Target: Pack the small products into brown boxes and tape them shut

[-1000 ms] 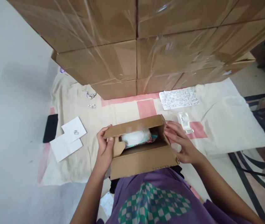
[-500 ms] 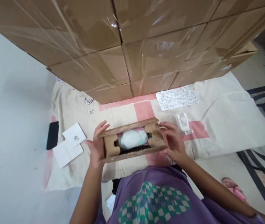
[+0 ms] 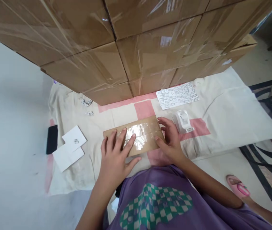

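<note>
A small brown cardboard box (image 3: 147, 137) lies in front of me, a face with shiny clear tape along its seam turned up. My left hand (image 3: 116, 156) rests on the left part of that face, fingers spread and thumb off to the near side. At the right end, my right hand (image 3: 170, 139) grips the box, thumb on top and fingers behind the edge. Just right of that hand stands a white tape dispenser (image 3: 183, 121). What the box holds is hidden.
Large taped cartons (image 3: 97, 67) are stacked along the far side. A sheet covered in small labels (image 3: 177, 95) lies before them. To the left are white papers (image 3: 72, 147), a black phone (image 3: 52, 139) and crumpled scraps (image 3: 87, 102). A pink shoe (image 3: 242, 189) shows on the floor.
The open side of the box, with a white oval thing inside, faced up before; now a taped face is up. My left hand has moved from the left end onto the top.
</note>
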Demonstrator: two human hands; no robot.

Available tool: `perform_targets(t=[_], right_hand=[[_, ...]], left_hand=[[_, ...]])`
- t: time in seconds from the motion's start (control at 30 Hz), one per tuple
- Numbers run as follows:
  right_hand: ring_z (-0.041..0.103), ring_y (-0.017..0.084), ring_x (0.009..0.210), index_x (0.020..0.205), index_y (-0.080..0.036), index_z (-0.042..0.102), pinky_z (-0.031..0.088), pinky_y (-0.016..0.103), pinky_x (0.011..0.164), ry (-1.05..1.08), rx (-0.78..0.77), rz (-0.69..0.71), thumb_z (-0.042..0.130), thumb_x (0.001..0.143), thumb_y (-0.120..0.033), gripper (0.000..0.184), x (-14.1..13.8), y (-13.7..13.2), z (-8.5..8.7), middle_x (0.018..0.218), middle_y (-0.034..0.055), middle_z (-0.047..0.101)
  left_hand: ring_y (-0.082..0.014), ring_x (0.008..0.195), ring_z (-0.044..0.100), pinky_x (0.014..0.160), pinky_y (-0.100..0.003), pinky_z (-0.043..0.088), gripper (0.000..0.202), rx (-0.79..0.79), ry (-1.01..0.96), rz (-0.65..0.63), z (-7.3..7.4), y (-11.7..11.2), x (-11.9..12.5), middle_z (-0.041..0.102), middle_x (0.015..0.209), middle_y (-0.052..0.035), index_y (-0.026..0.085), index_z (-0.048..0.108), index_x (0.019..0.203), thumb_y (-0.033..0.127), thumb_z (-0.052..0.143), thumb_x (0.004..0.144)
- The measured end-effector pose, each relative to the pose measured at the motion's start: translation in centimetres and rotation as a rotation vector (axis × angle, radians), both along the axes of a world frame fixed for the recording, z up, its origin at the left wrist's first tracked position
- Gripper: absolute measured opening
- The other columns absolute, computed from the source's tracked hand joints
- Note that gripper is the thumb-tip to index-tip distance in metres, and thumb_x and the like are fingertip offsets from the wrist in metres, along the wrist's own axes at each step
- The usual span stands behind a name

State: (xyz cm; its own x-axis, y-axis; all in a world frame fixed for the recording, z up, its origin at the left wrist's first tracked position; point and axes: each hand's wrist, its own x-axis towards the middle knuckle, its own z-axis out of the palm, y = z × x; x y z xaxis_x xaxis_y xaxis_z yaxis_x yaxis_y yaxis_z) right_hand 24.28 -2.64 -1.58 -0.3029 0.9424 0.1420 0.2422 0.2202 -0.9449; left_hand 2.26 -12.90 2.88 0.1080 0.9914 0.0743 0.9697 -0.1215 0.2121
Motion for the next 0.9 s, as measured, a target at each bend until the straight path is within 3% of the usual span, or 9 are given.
perform_targets(t=[0.07,0.17,0.27,0.37,0.43,0.6,0.9], right_hand=[[0.059,0.031,0.126,0.137,-0.031,0.046,0.057,0.046,0.095,0.023,0.04,-0.061,0.053,0.095,-0.029,0.042,1.6,0.6,-0.2,0.139,0.0119,0.053],[0.061,0.03,0.118,0.114,-0.024,0.062,0.055,0.044,0.091,-0.039,0.075,-0.314,0.052,0.097,-0.034,0.023,5.4,2.6,-1.0,0.123,0.0116,0.06],[0.063,0.028,0.105,0.092,-0.02,0.069,0.051,0.043,0.092,-0.206,-0.084,-0.454,0.057,0.09,-0.039,0.023,9.4,4.8,-1.9,0.11,0.0098,0.064],[0.062,0.025,0.099,0.079,-0.019,0.072,0.047,0.039,0.093,-0.256,-0.366,-0.367,0.06,0.082,-0.042,0.026,11.9,6.2,-2.4,0.097,0.0062,0.067],[0.062,0.023,0.091,0.076,-0.018,0.072,0.047,0.035,0.085,-0.23,-0.475,-0.325,0.061,0.078,-0.043,0.027,12.4,6.5,-2.3,0.089,0.0041,0.067],[0.056,0.018,0.072,0.074,-0.017,0.072,0.042,0.028,0.063,-0.158,-0.616,-0.342,0.066,0.071,-0.043,0.027,12.4,6.4,-1.7,0.069,0.0006,0.059],[0.051,0.014,0.055,0.067,-0.016,0.065,0.039,0.025,0.046,-0.167,-0.764,-0.299,0.066,0.072,-0.03,0.014,12.1,6.7,-1.3,0.059,0.0009,0.055]], left_hand=[[-0.0424,0.151,0.03,0.119,-0.061,0.02,0.067,0.03,0.029,0.023,-0.6,0.1,0.6,0.04,0.164,-0.0107,0.032,0.049,0.153,0.052,0.066,0.092],[-0.043,0.147,0.036,0.117,-0.062,0.023,0.061,0.056,0.042,0.022,-0.9,0.4,0.2,0.045,0.161,-0.0112,0.032,0.054,0.15,0.046,0.067,0.092],[-0.0438,0.143,0.04,0.115,-0.062,0.028,0.058,0.081,0.028,0.005,-0.9,0.8,-0.4,0.049,0.157,-0.0121,0.03,0.059,0.145,0.046,0.07,0.09],[-0.0438,0.142,0.041,0.115,-0.062,0.028,0.058,0.11,0.013,-0.011,-1.1,0.9,-0.7,0.049,0.157,-0.0127,0.031,0.06,0.145,0.046,0.071,0.09],[-0.0432,0.145,0.039,0.116,-0.062,0.027,0.06,0.125,-0.001,-0.012,-1.4,0.7,-0.8,0.047,0.159,-0.0113,0.033,0.057,0.147,0.045,0.071,0.09],[-0.0418,0.148,0.036,0.118,-0.062,0.025,0.064,0.137,-0.065,0.005,-2.0,0.3,-0.7,0.046,0.16,-0.0074,0.04,0.054,0.148,0.042,0.075,0.088],[-0.0429,0.148,0.037,0.118,-0.062,0.023,0.077,0.152,-0.045,-0.031,-2.3,0.6,-1.3,0.044,0.161,-0.0096,0.042,0.043,0.155,0.042,0.077,0.086]])
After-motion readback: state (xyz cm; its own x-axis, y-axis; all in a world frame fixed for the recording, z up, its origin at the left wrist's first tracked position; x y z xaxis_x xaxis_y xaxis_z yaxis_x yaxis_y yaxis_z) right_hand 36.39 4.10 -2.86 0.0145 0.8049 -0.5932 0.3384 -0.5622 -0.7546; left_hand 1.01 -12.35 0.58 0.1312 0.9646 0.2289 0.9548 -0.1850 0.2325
